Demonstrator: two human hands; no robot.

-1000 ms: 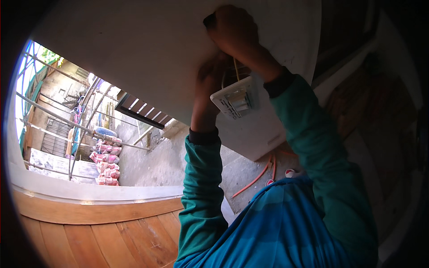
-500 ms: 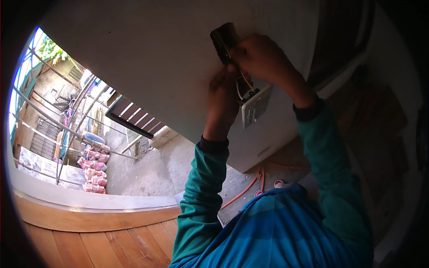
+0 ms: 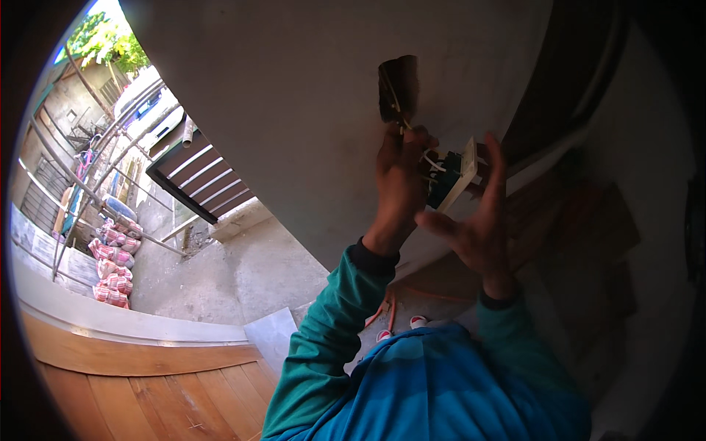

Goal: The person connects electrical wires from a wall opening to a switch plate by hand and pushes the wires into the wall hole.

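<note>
A white faceplate [image 3: 462,176] with a dark wired back stands out from the wall, tilted, its back facing my left hand. My left hand [image 3: 401,187] is closed around the wires [image 3: 401,117] between the wall hole and the plate; the exact pinch is partly hidden. Short white wire ends [image 3: 432,160] loop into the back of the plate. My right hand [image 3: 478,228] is beside the plate's front, thumb and index finger spread wide. Its other fingers are partly hidden behind the plate's edge, and contact is hard to make out. Above is the dark rectangular wall hole [image 3: 406,84].
The pale wall [image 3: 294,110] fills the upper middle. At left are scaffold poles [image 3: 81,176], red-and-white sacks [image 3: 114,264] and a slatted dark panel [image 3: 198,173]. Wooden planks [image 3: 162,404] lie lower left. An orange cord [image 3: 392,309] runs over the floor near my feet.
My right hand has come down from the wires at the hole to the plate's front, its fingers spreading. The plate has turned, showing its wired back. The view has shifted slightly.
</note>
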